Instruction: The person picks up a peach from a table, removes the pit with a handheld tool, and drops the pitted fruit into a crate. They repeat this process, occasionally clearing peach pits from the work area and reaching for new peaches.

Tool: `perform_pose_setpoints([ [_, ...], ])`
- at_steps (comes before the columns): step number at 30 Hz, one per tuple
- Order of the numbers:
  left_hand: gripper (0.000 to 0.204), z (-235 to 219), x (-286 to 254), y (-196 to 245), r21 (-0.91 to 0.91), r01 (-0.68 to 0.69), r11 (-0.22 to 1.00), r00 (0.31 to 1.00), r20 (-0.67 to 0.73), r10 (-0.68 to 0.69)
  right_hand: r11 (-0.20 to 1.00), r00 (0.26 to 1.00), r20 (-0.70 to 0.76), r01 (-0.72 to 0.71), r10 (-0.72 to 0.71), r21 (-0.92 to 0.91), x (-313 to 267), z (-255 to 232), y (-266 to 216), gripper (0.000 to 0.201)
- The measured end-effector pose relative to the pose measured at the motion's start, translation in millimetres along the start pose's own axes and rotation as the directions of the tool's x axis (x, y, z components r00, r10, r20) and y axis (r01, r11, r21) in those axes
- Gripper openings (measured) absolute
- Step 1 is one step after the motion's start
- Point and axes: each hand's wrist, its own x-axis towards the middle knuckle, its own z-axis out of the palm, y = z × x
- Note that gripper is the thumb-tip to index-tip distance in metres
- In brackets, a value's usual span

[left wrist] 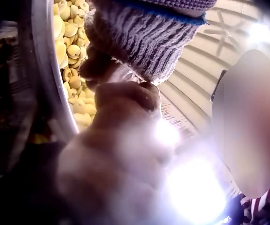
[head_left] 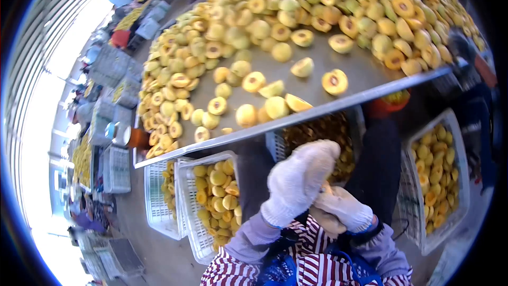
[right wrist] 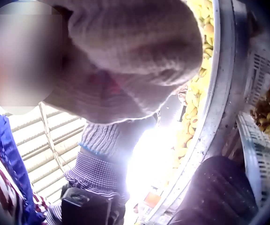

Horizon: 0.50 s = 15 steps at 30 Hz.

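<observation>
The person's left hand and right hand, both wearing white knitted gloves, are touching above the lap; whether they are grasping anything I cannot tell, as the small orange patch between them is too blurred to name. Just beyond, a crate is holding dark brown pieces. Halved yellow fruits are lying scattered near the edge of the metal bench and heaping up behind. White crates of fruit are standing left and right of the person.
</observation>
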Motion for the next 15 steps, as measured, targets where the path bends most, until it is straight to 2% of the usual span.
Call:
perform_pose_setpoints([
  [2,0.018,-3,4,-5,0.17,-0.047,0.984,0.995,0.095,0.031,1.0,0.998,0.051,-0.02,0.02,0.0,-5,-5,0,0.038],
  [4,0.019,-8,12,-5,0.32,0.08,0.944,0.964,0.217,-0.156,1.0,0.999,-0.034,-0.014,0.013,-0.026,1,-8,8,0.037],
  [6,0.025,-12,15,-3,0.294,0.13,0.947,0.96,0.201,-0.194,0.995,0.979,-0.185,0.067,-0.08,-0.076,-3,12,-1,0.036],
  [7,0.029,-13,14,0,0.278,0.151,0.949,0.972,0.134,-0.194,0.982,0.971,-0.181,0.13,-0.154,-0.135,4,4,6,0.037],
  [8,0.032,-14,13,2,0.208,0.204,0.957,0.964,0.125,-0.233,0.972,0.963,-0.174,0.178,-0.204,-0.157,6,-2,8,0.035],
  [9,0.034,-13,9,1,0.041,0.247,0.968,0.961,0.114,-0.25,0.958,0.953,-0.167,0.225,-0.254,-0.178,9,-4,8,0.034],
  [10,0.036,-9,5,-3,-0.131,0.277,0.952,0.958,0.109,-0.264,0.977,0.978,-0.071,0.2,-0.195,0.07,5,-8,9,0.032],
  [11,0.038,-1,-1,-16,-0.225,0.346,0.911,0.937,0.126,-0.324,0.966,0.969,0.074,0.225,-0.235,0.127,6,-7,10,0.04],
  [12,0.034,-11,-1,-1,-0.22,0.45,0.866,0.89,0.193,-0.413,0.951,0.953,0.211,0.159,-0.219,0.266,8,-8,12,0.038],
  [14,0.031,-8,-7,-18,-0.038,0.185,0.982,0.975,0.131,-0.178,0.866,0.856,0.463,-0.037,-0.229,0.498,12,-14,19,0.033],
  [15,0.029,-11,-6,-16,-0.041,0.115,0.992,0.986,0.128,-0.109,0.86,0.941,0.292,-0.002,-0.171,0.509,5,-12,20,0.035],
])
